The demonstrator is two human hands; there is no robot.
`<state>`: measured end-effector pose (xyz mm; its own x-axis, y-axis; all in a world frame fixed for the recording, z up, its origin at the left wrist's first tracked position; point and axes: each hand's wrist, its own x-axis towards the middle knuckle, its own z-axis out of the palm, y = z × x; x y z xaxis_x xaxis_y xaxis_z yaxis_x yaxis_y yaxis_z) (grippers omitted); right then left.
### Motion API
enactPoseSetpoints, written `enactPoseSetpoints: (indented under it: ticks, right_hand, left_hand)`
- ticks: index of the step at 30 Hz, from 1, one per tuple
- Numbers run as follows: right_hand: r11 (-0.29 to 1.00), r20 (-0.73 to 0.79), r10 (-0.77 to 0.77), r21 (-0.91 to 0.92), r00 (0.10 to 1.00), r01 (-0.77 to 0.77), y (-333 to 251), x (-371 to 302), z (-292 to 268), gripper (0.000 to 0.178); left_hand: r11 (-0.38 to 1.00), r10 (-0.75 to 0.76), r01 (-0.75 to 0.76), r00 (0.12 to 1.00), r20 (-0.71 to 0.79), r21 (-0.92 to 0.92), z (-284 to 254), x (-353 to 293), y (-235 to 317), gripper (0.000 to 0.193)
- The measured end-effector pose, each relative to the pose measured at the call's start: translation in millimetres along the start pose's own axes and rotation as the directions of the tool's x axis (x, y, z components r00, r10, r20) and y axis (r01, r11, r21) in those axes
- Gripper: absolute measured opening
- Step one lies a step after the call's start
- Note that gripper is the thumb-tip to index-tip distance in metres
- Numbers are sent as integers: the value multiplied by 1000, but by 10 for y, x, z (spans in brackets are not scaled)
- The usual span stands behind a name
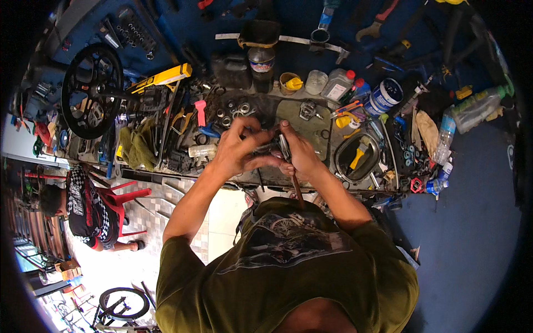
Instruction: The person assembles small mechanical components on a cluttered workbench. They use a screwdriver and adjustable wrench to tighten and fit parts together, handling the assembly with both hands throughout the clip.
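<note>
right hand (300, 150) curled round metal piece (284, 146)

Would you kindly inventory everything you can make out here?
Bench: one, dark, across the middle
Metal part: one, grey, centre
Tools and parts: many, mixed, about the bench
Oval tray: one, grey, bench right
Brush: one, yellow, in the tray
Tub: one, white and blue, back right
Cloth: one, olive, bench left
Chair: at least one, red, left
Seated person: one, patterned black top, left
Bicycle wheel: at least one, black, lower left
Left hand: one, bare, centre
Right hand: one, bare, holding metal part
</note>
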<state>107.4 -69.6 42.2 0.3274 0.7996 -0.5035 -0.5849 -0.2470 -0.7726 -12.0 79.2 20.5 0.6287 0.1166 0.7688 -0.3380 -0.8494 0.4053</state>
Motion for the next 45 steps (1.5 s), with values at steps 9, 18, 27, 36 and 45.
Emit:
enactPoseSetpoints:
  ticks: [9,18,27,36,45]
  right_hand:
    - [549,233,-667,-488,708,678,-60,77,-112,46]
    - [580,268,-646,-436,715,688,-32,25,-124,44]
    - [590,227,-636,-473,738,654,14,-7,-137,42]
    - [812,110,-392,-425,913,400,-2,-18,-145,51]
    - [874,469,-143,-354,871,334,-69,-84,-294,66]
  left_hand:
    - [-343,-563,682,401,722,-646,-98,-104,262,61]
    - [-397,-559,669,366,744,-628,-265,61,451,49]
    - [315,-593,777,609,526,-545,-302,138,585,65]
    - [987,-10,-26,975,221,160,-270,72,436,44]
    - [936,-340,332,938,-61,-117,-35,-62,496,36]
